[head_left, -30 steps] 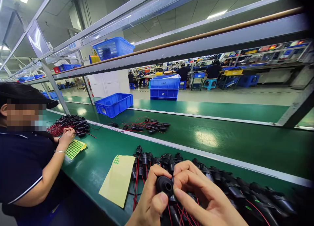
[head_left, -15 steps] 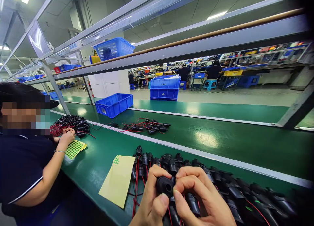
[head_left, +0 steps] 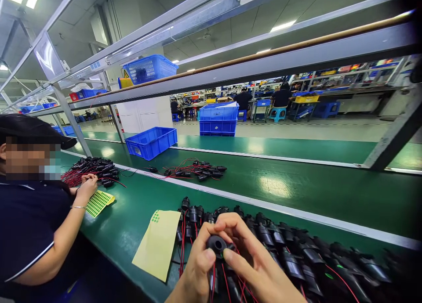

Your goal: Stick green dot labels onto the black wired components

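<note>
A black cylindrical part with a round hole in its end face is gripped between my hands above the near side of the bench. My left hand closes its thumb and fingers round the part's left side. Bent over it from the right, my right hand presses its thumb on the rim, with its fingers on the far side. A speck of green shows by that thumb. Below and behind lie rows of similar black parts with red wires. To the left rests a yellow sheet bearing several green dots near its top.
At the left a co-worker handles something beside a dotted yellow sheet and a pile of wired black parts. A smaller wired group lies beyond the white strip. A blue bin stands farther back under the metal shelf frame.
My right hand has shifted its grip, with its fingers now over the top of the part and its thumb on the rim. The part has moved slightly left and up.
</note>
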Demonstrator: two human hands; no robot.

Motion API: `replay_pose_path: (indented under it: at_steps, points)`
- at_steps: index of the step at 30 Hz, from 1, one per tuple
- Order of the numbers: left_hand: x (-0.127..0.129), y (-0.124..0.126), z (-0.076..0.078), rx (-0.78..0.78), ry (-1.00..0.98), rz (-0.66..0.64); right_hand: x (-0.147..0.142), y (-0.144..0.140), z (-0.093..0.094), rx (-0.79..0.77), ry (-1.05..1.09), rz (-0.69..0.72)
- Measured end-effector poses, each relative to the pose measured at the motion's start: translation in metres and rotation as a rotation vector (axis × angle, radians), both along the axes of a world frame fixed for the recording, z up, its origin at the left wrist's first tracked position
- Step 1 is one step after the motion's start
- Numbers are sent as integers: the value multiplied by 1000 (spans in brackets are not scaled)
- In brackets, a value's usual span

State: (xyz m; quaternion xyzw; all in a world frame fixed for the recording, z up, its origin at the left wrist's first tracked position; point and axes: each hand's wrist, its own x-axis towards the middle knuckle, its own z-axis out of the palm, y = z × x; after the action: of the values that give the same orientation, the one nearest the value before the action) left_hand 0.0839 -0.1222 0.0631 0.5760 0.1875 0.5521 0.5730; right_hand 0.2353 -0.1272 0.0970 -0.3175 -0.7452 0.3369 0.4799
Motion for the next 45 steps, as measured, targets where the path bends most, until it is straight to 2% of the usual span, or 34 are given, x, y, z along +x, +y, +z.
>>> replay_pose_path:
  at_steps: [3,5,12,15,21,26,29,34,39,45]
  points:
    - [-4,3,6,-110,-114,-126,4,0,8,75,-124,43]
    - [-4,4,7,-138,-168,-172,5,1,8,145,-180,14]
    - [-12,-7,20,-115,5,-88,7,8,2,555,-305,-258]
    - [-14,-13,24,-111,66,-48,7,8,1,681,-348,-316]
    - [-14,-14,24,-99,163,2,7,8,-6,726,-398,-335]
    - [-16,-19,31,-118,228,66,7,6,-11,754,-421,-342]
    - [-14,-21,31,-122,200,62,8,5,-17,782,-447,-350]
    - [-10,-19,22,-135,106,68,6,6,-23,836,-482,-370]
    - [-11,-15,20,-153,102,29,5,6,-19,761,-491,-392]
    - [-14,-16,21,-178,124,30,5,6,-19,761,-488,-391]
